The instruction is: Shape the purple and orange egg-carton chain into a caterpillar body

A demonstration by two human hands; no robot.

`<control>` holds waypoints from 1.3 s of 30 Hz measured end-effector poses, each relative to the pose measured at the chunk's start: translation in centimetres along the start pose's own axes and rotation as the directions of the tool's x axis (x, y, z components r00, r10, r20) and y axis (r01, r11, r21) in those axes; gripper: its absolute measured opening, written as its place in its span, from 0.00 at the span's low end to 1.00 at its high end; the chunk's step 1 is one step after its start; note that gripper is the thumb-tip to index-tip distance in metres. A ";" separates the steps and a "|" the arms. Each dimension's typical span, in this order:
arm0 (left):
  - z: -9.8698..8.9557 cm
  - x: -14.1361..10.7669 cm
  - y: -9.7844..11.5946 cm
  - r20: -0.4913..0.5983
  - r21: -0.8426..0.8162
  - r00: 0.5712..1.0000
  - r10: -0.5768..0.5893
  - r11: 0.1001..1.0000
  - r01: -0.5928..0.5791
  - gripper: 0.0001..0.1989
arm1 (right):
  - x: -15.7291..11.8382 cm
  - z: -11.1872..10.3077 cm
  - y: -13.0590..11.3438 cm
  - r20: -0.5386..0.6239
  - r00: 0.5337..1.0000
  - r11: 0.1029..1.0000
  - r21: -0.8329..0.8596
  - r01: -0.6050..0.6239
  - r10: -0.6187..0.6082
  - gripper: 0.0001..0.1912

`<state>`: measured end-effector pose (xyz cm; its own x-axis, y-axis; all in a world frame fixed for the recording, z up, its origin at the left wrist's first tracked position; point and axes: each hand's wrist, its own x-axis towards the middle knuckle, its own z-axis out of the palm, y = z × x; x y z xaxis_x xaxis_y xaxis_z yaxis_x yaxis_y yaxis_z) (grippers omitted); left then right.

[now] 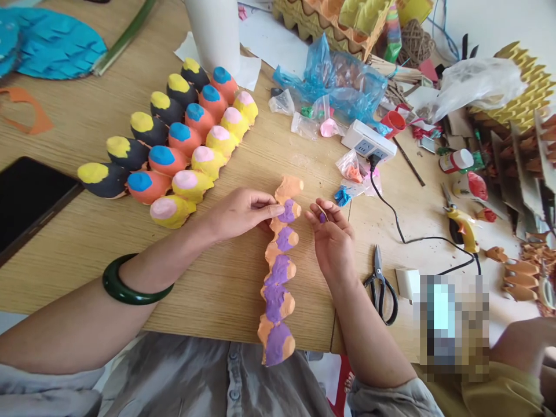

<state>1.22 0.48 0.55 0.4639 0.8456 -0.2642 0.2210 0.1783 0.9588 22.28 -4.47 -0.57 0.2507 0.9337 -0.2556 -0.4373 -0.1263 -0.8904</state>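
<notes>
An orange egg-carton strip (266, 255) runs lengthwise toward my body, with purple clay-like patches (278, 269) on most of its cups. The far end cup (290, 186) shows plain orange. My left hand (241, 215) is closed on the strip near that far end, its thumb by the uppermost purple patch and its other fingers partly hidden. To the right of the strip, my right hand (333, 240) is closed around a small purple lump (322, 218), apart from the strip. A dark green bangle (113, 284) circles my left forearm.
Painted egg-carton rows (167, 133) stand at left, beside a black phone-like slab (32, 197). Scissors (380, 286), a power strip (369, 140) with a black cord, and a yellow glue gun (464, 229) lie at right. Another person's arm (521, 347) is at lower right.
</notes>
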 end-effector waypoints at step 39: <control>3.3 -1.4 -0.5 -0.062 0.693 0.550 0.833 0.432 -0.577 0.05 | -2.6 1.2 0.0 0.244 0.970 0.970 -0.240 0.046 0.014 0.21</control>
<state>3.26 -2.44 0.09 0.3864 0.6444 0.6599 0.4222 -0.7597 0.4947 20.56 -6.48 0.52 0.0258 0.9854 -0.1684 -0.2054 -0.1596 -0.9656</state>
